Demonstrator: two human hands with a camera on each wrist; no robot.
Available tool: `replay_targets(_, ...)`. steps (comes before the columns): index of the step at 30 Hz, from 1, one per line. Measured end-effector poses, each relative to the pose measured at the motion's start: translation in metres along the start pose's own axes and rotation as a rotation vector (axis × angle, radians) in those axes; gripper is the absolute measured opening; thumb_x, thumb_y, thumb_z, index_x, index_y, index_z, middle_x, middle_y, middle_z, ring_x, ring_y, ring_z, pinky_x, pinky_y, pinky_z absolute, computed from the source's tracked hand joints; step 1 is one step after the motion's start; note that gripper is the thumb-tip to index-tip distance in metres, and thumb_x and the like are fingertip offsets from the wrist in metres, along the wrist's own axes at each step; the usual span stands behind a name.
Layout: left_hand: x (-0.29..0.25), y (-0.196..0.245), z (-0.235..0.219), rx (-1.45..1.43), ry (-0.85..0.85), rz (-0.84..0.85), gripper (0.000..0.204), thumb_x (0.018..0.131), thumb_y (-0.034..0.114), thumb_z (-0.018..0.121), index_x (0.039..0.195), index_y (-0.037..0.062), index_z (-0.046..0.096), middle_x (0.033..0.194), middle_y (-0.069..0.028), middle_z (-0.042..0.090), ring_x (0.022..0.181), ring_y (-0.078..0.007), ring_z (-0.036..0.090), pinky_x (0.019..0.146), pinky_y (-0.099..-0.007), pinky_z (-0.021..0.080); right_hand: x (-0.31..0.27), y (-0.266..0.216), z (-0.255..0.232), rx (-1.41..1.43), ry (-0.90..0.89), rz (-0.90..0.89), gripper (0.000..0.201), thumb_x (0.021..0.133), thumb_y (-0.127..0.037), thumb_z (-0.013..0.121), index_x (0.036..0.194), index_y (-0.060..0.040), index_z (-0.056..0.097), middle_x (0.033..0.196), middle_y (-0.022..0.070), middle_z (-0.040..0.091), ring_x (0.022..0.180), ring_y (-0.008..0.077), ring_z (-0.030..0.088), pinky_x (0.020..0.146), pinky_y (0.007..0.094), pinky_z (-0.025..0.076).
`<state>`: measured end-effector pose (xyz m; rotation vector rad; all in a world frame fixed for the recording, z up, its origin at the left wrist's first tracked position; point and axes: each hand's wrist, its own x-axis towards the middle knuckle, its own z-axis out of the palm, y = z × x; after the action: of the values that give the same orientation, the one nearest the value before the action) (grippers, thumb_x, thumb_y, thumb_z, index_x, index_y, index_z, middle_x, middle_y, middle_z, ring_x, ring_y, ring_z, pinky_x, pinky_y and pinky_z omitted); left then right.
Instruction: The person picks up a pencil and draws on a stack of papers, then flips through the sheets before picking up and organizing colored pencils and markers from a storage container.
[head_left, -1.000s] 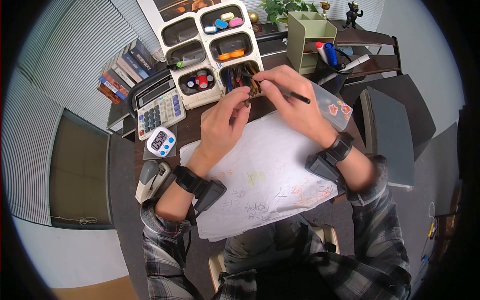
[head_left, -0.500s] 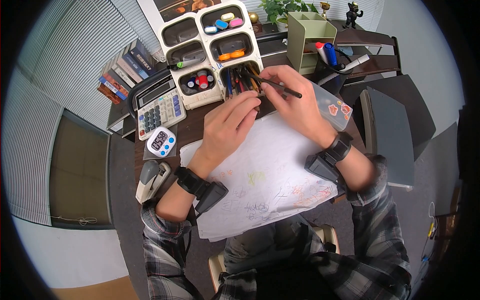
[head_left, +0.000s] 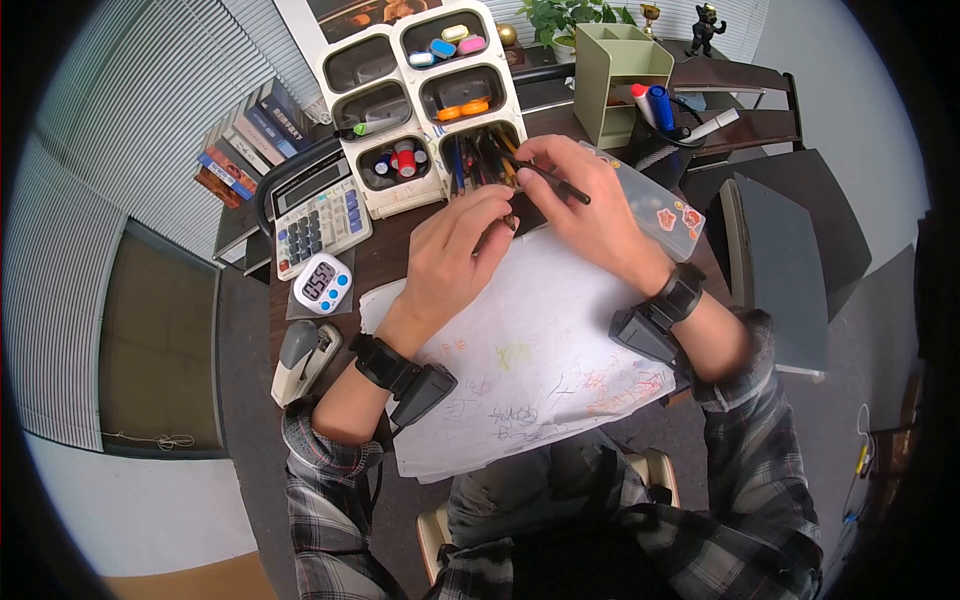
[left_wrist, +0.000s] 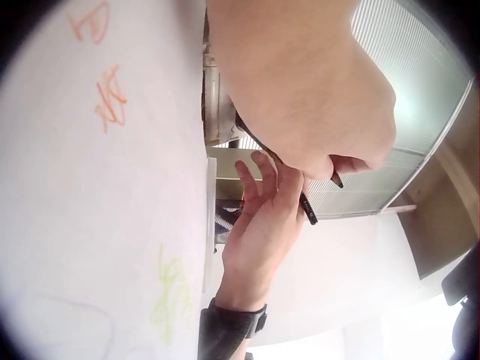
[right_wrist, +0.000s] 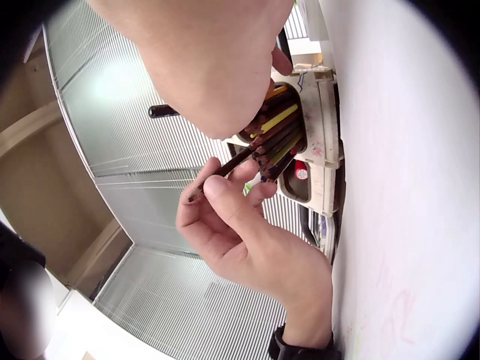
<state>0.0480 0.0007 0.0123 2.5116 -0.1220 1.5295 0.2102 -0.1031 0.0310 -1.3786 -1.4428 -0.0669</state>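
Note:
My left hand (head_left: 455,245) pinches a dark pencil (right_wrist: 236,161) between thumb and forefinger, its sharpened end poking out below the fingertips. Close beside it, my right hand (head_left: 580,195) grips a slim black pencil-shaped stick (head_left: 568,190); one end sticks out past the hand, and the fingers hide part of its length. In the left wrist view small print runs along that stick (left_wrist: 308,208). Both hands are at the near edge of the white organizer (head_left: 430,187), by a compartment packed with coloured pencils (right_wrist: 277,127).
Other organizer compartments hold erasers (head_left: 443,47), an orange item (head_left: 463,108) and markers (head_left: 404,160). Scribbled paper (head_left: 520,370) lies under my forearms. On the left are a calculator (head_left: 320,225), timer (head_left: 322,283) and stapler (head_left: 305,360); a clear stickered box (head_left: 665,215) is at right.
The stick's free end swung up and left, then down toward me with the right hand's fingers. My left hand moved slightly right, keeping its pencil.

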Motion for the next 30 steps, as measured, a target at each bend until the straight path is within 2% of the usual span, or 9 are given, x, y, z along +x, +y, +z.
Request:
replay_targets(2, -0.0015, 0.0016, 0.0000, 0.016, -0.004, 0.002, 0.027, 0.085, -0.007, 0.070, 0.107, 0.0000, 0.057, 0.108, -0.0148, 0.072, 0.076, -0.0193, 0.071, 0.068, -0.0278, 0.057, -0.0001, 0.0037, 0.0021, 0.005, 0.010, -0.014, 0.018, 0.091, -0.009, 0.065, 0.106, -0.0007, 0.060, 0.093, 0.0141, 0.063, 0.078, 0.0265, 0.062, 0.067, 0.0368, 0.050)
replay_targets(4, -0.0035, 0.0034, 0.0008, -0.093, 0.001, -0.088, 0.029, 0.087, -0.006, 0.068, 0.109, 0.0006, 0.051, 0.110, -0.0154, 0.072, 0.081, -0.0200, 0.073, 0.072, -0.0289, 0.058, 0.0006, 0.0072, 0.0034, -0.016, 0.059, -0.062, 0.017, 0.091, -0.009, 0.066, 0.105, -0.0002, 0.061, 0.090, 0.0136, 0.061, 0.077, 0.0268, 0.062, 0.067, 0.0361, 0.050)
replay_targets(10, -0.0016, -0.0008, 0.0039, -0.086, 0.032, 0.006, 0.030, 0.089, -0.008, 0.066, 0.112, 0.0008, 0.049, 0.112, -0.0173, 0.071, 0.089, -0.0223, 0.074, 0.078, -0.0302, 0.058, 0.0014, -0.0019, -0.0017, -0.001, 0.033, 0.029, 0.017, 0.090, -0.011, 0.068, 0.102, -0.0001, 0.063, 0.085, 0.0122, 0.060, 0.075, 0.0256, 0.062, 0.066, 0.0355, 0.051)
replay_targets(14, -0.0030, 0.0001, 0.0035, -0.101, 0.037, -0.033, 0.030, 0.089, -0.009, 0.064, 0.113, 0.0007, 0.049, 0.111, -0.0173, 0.071, 0.091, -0.0227, 0.074, 0.079, -0.0300, 0.058, 0.0013, 0.0015, -0.0003, -0.026, 0.045, 0.000, 0.018, 0.089, -0.012, 0.069, 0.102, -0.0006, 0.064, 0.085, 0.0120, 0.061, 0.075, 0.0252, 0.062, 0.066, 0.0354, 0.051)
replay_targets(17, -0.0015, 0.0009, 0.0023, -0.091, 0.025, -0.039, 0.032, 0.088, -0.010, 0.064, 0.115, 0.0000, 0.050, 0.110, -0.0170, 0.071, 0.093, -0.0231, 0.073, 0.080, -0.0302, 0.058, 0.0012, 0.0032, 0.0002, -0.017, 0.080, -0.025, 0.018, 0.089, -0.012, 0.069, 0.103, -0.0009, 0.065, 0.088, 0.0125, 0.064, 0.078, 0.0260, 0.064, 0.067, 0.0356, 0.052)
replay_targets(22, 0.0026, 0.0037, -0.0011, -0.028, 0.028, -0.029, 0.026, 0.086, -0.011, 0.065, 0.111, -0.0016, 0.062, 0.105, -0.0154, 0.072, 0.092, -0.0245, 0.073, 0.081, -0.0305, 0.057, 0.0023, 0.0037, -0.0010, -0.080, 0.129, -0.096, 0.016, 0.090, -0.011, 0.067, 0.103, -0.0018, 0.065, 0.092, 0.0131, 0.066, 0.081, 0.0295, 0.065, 0.068, 0.0372, 0.052)
replay_targets(30, 0.0059, 0.0080, -0.0024, -0.010, 0.005, -0.048, 0.025, 0.086, -0.010, 0.066, 0.110, -0.0016, 0.066, 0.104, -0.0156, 0.072, 0.091, -0.0254, 0.072, 0.081, -0.0313, 0.057, 0.0021, 0.0009, -0.0021, -0.093, 0.093, -0.031, 0.017, 0.092, -0.015, 0.066, 0.104, -0.0026, 0.066, 0.087, 0.0123, 0.065, 0.075, 0.0303, 0.064, 0.067, 0.0385, 0.052)
